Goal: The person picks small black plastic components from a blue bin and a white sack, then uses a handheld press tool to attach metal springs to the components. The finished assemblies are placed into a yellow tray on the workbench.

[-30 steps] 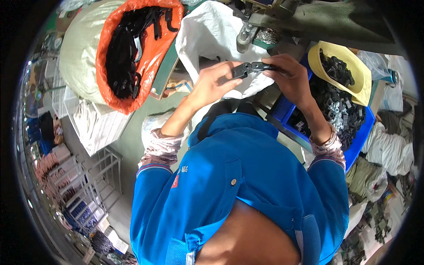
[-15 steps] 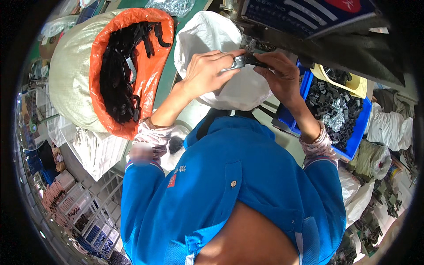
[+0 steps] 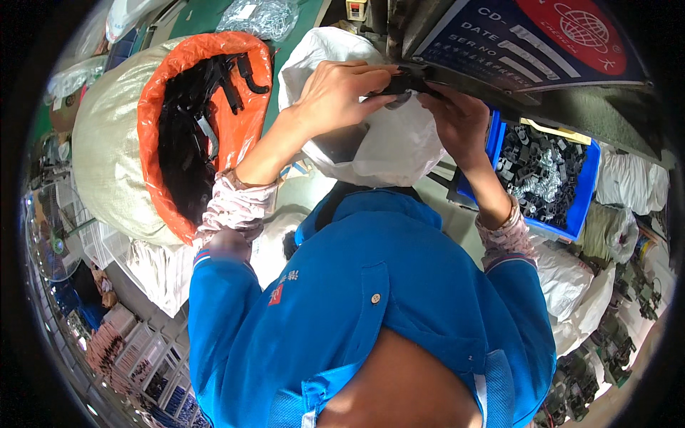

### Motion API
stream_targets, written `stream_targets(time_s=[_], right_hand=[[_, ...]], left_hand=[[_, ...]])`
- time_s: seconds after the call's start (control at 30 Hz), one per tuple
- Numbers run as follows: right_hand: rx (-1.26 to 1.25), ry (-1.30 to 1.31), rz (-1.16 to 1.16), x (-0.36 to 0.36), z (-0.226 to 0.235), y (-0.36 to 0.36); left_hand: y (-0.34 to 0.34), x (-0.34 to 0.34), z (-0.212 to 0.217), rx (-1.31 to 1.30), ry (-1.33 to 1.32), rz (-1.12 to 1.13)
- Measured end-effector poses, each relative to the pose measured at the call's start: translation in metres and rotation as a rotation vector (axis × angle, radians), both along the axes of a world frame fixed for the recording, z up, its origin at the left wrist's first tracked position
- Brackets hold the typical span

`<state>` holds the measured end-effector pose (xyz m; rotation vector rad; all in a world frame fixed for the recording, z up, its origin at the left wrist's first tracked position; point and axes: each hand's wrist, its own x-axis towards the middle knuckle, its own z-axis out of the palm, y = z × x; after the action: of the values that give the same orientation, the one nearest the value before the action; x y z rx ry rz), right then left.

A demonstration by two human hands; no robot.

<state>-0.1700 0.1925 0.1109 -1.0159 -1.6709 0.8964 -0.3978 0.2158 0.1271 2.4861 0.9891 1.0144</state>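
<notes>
Machine: we see it dark and bulky, beyond the white bag and to its right, with a blue and red plate on its face.
Woven sack: pale, lined with orange plastic, to the left of the white bag; we can make out long black pieces in its mouth.
Blue bin: right of the white bag, loaded with small black pieces and a shiny silvery patch among them.
Clear bag: on the green surface, beyond the white bag and to its left.
Left hand: over the white bag, our grip clamped on the black part, thumb on the near side.
Right hand: by the white bag's right edge, our grip clamped on the part's other end.
Black part: between our hands, above the white bag's far side; partly hidden, so we cannot tell its full shape.
</notes>
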Motion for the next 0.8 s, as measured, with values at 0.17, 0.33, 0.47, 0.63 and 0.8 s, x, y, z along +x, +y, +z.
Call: stream_targets(time_s=[0.17,0.33,0.47,0.63,0.8], right_hand=[[-0.249,-0.034,-0.085,0.004,-0.028,0.000],[-0.180,-0.185,-0.064,0.004,-0.006,0.004],[-0.124,-0.118,-0.033,0.006,-0.014,0.007],[-0.313,-0.003,0.093,0.022,-0.022,0.028],[0.269,-1.135,-0.058,0.044,-0.105,0.091]], left_hand=[[0.002,0.002,-0.005,-0.338,0.103,0.044],[0.009,0.001,-0.007,-0.299,0.196,0.034],[-0.002,-0.007,-0.012,-0.377,-0.039,0.038],[-0.010,-0.007,-0.010,-0.402,0.059,0.154],[-0.014,-0.003,-0.003,-0.418,0.076,0.107]])
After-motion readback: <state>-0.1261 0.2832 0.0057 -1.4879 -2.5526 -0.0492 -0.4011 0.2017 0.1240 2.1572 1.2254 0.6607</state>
